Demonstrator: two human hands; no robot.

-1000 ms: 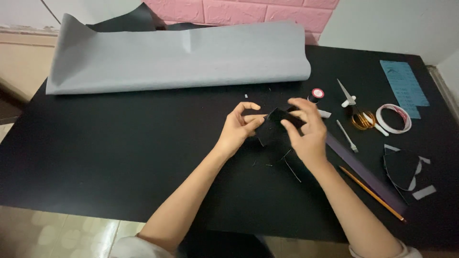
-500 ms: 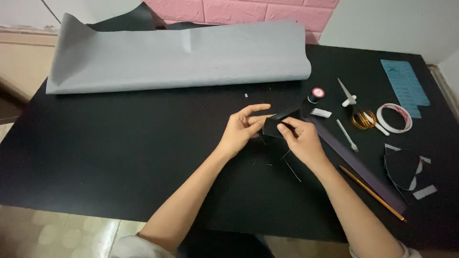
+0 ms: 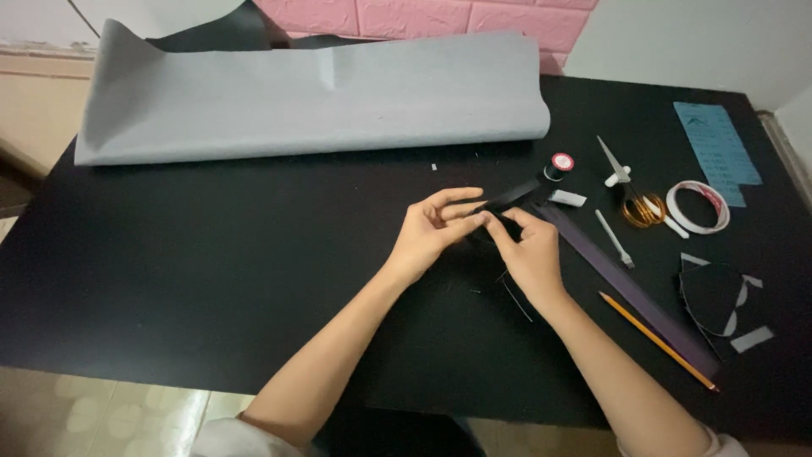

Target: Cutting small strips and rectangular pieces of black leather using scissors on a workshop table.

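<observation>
A home craft corner, by the look of it: a black table (image 3: 169, 254) pushed against a pink brick-pattern wall (image 3: 423, 15), a large grey sheet (image 3: 313, 97) of material lying along it, and small hand tools laid out, namely a thread spool (image 3: 558, 165), a tape roll (image 3: 698, 206), a pencil (image 3: 655, 338) and a long dark ruler (image 3: 630, 288).

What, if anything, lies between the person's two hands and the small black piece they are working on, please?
Nothing visible does. The left hand and right hand both have fingertips on the black piece, meeting at its near end above the black table.
</observation>
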